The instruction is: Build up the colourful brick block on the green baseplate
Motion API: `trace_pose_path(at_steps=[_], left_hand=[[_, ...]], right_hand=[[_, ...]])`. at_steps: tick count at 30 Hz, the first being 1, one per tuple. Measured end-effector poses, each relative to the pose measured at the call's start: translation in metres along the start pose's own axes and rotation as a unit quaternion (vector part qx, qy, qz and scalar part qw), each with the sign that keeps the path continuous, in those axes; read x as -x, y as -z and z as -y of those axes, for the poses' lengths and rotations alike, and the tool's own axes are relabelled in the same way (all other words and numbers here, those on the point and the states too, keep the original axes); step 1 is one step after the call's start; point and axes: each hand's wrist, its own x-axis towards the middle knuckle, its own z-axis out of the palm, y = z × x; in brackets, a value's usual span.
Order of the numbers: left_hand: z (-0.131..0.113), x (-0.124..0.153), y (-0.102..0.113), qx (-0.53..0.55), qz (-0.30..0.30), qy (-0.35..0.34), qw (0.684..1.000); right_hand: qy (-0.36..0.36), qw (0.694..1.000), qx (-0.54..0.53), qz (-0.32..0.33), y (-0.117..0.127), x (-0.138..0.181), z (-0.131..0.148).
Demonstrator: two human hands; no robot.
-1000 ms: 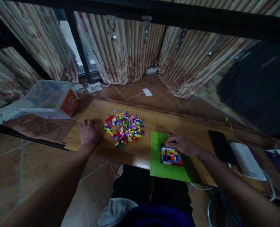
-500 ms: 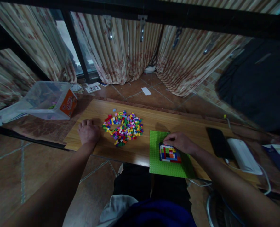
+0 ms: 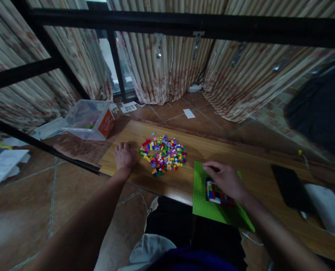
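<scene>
My left hand [image 3: 124, 156] rests palm down on the wooden tabletop, left of a heap of loose toy building bricks [image 3: 167, 152] in many colours. Its fingers are loosely bent and hold nothing. My right hand [image 3: 226, 178] hovers over a green baseplate [image 3: 199, 201], thumb and forefinger drawn together near the plate's far left corner. Whether a small brick is between the fingertips cannot be made out. Below that hand, a low rectangular block of multicoloured bricks [image 3: 212, 194] sits on the plate, its right side partly covered by the hand.
A clear plastic box [image 3: 85, 118] with an orange label stands beyond the table's left end. On the right lie a black phone [image 3: 293, 188] and a white device [image 3: 327, 209] with a cable. A dark metal bar [image 3: 167, 22] crosses the upper view.
My right hand has lifted off the brick block and shifted toward the baseplate's far left corner. My left hand stays on the table. The camera view has turned left.
</scene>
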Motion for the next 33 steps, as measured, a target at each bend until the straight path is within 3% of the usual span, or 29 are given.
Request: trace_pose_path(at_steps=[5, 11, 17, 23, 33], left_hand=[[0.001, 0.001, -0.001, 0.000, 0.003, 0.005, 1.000], [0.002, 0.002, -0.001, 0.012, 0.008, 0.002, 1.000], [0.002, 0.003, -0.001, 0.002, 0.005, 0.002, 1.000], [0.002, 0.003, -0.003, -0.019, -0.007, 0.003, 1.000], [0.003, 0.003, -0.004, -0.016, -0.017, 0.000, 1.000]], right_hand=[[0.116, 0.991, -0.014, 0.057, -0.059, -0.005, 0.047], [0.148, 0.988, 0.017, 0.047, -0.111, -0.016, 0.058], [0.152, 0.982, 0.109, -0.002, -0.131, -0.030, 0.082], [0.104, 0.969, 0.224, -0.027, -0.153, -0.040, 0.102], [0.127, 0.957, 0.258, -0.035, -0.161, -0.043, 0.105]])
